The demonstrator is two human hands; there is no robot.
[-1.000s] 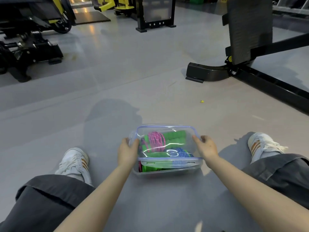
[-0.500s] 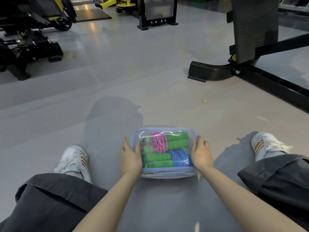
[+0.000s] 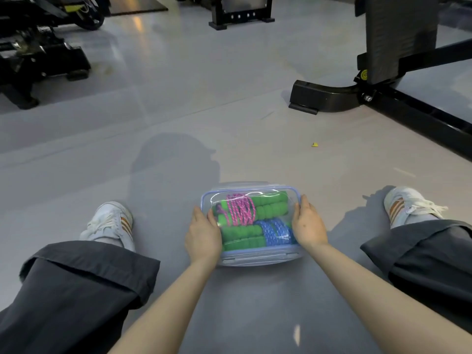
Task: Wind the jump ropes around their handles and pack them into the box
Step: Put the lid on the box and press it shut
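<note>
Sitting on the grey floor (image 3: 178,118) between a person's spread legs, the clear plastic box (image 3: 255,259) has its blue-rimmed lid (image 3: 255,189) lying on top. Through the lid I can see both jump ropes packed inside: the pink rope (image 3: 240,209) is wound around a pair of green foam handles (image 3: 272,206) in the far half, and the blue rope (image 3: 274,231) is wound around a second green pair (image 3: 241,237) in the near half.

The left hand (image 3: 203,236) lies palm-down on the box's left edge, with its thumb over the lid. The right hand (image 3: 307,227) lies the same way on the right edge. Both sets of fingers look fairly straight and point away from the body, pressing on the box rather than curling round it. Neither hand holds anything else.

Farther out, dark grey trouser legs (image 3: 76,290) stretch along the floor on both sides. A white shoe with orange stripes (image 3: 109,221) sits left of the box, and its mate (image 3: 406,203) sits to the right. The person's shadow (image 3: 173,169) falls on the floor just beyond the box. A small yellow scrap (image 3: 314,144) lies further off to the right, near the black base of a gym machine (image 3: 321,98). More black exercise equipment (image 3: 38,60) stands at the far left.
</note>
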